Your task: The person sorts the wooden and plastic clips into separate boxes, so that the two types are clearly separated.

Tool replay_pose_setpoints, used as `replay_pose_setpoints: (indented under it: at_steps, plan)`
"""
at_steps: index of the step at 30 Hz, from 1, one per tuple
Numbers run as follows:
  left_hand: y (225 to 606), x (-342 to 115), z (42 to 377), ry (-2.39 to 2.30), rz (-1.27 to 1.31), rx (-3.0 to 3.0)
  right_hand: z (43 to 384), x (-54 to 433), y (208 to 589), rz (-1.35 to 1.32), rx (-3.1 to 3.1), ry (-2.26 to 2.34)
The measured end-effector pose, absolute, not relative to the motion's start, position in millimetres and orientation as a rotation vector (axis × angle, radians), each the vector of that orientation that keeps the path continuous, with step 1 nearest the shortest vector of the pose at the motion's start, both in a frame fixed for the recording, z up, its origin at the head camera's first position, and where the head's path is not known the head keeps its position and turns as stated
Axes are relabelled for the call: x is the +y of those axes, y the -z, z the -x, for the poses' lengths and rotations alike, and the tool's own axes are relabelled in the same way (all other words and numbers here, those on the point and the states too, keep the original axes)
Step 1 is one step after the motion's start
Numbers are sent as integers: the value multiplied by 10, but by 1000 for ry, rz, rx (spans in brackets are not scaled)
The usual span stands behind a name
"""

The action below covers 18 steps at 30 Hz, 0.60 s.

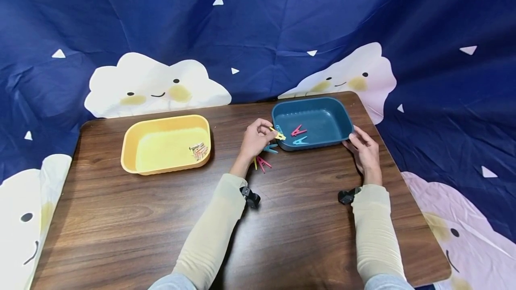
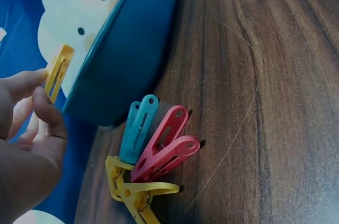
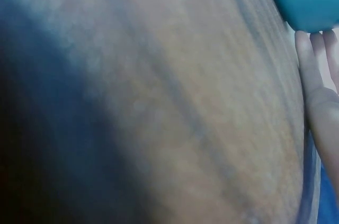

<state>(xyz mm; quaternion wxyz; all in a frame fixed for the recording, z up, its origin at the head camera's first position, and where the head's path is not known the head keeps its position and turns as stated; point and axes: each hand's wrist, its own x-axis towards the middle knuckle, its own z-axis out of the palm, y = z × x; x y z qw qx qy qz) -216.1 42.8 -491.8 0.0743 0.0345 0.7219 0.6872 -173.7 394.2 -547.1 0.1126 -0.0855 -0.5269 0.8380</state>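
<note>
My left hand (image 1: 256,139) pinches a yellow clothespin (image 2: 59,70) at the left rim of a blue basin (image 1: 322,144). Inside that basin lie a red clothespin (image 1: 298,130) and a light blue clothespin (image 1: 300,141), with another blue one by the left wall. On the table just below the left hand are a turquoise clothespin (image 2: 139,128), a pink clothespin (image 2: 168,147) and a yellow clothespin (image 2: 130,195), bunched together. My right hand (image 1: 366,150) touches the basin's right front corner, its fingers fairly straight against the outside.
A yellow basin (image 1: 161,170) stands on the left of the wooden table (image 1: 161,218), holding several small wood-coloured clips (image 1: 199,151) in its right front corner. Behind the table hangs a dark blue cloth (image 1: 258,26) with clouds and white triangles.
</note>
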Motion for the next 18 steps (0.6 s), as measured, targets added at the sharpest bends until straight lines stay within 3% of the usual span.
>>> replay_pose_setpoints:
  at_steps: [18]
  plan:
    - [4925, 534, 2177, -2064, -96, 2034, 1740, 3946, 5493, 246, -1538, -2463]
